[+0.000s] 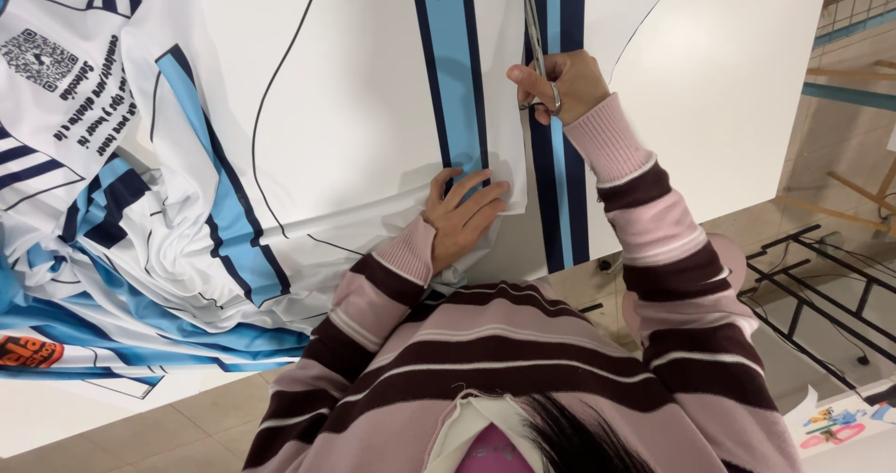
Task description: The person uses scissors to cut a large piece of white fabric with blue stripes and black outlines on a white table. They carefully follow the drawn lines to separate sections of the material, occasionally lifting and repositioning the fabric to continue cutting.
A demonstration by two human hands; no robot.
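Cutting: my right hand (560, 83) is gripping the scissors (536, 39), blades pointing away from me along the fabric (373, 81) edge. My left hand (464, 214) is lying flat, fingers spread, pinning the panel nearer my body, beside the cut line.

Scissors (535, 39) right of the flat fabric panel (373, 109) — loose fabric heap (121, 249) left.
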